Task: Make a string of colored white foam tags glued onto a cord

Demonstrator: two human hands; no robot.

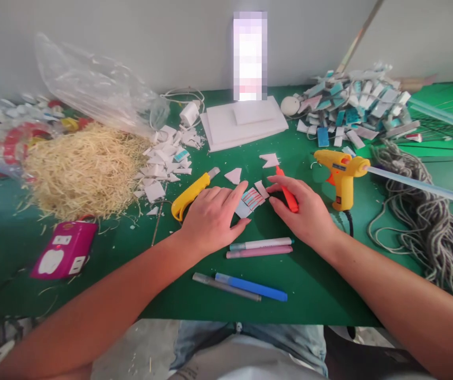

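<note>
My left hand (210, 214) lies on the green table (309, 279), its fingers and thumb pinning a small white foam piece (250, 201) marked with red lines. My right hand (303, 208) is closed round an orange-red marker (286, 191) whose tip points up and away, just right of that piece. A yellow utility knife (191, 194) lies beside my left hand. Two small white cut pieces (233, 175) sit just beyond my fingers.
A yellow glue gun (341, 174) stands right of my right hand. Several markers (258, 247) lie near my wrists. Straw pile (79, 171), magenta power strip (66, 249), white scraps (163, 163), foam block (242, 124), grey yarn (420, 216) and a heap of foam bits (353, 105) surround the work area.
</note>
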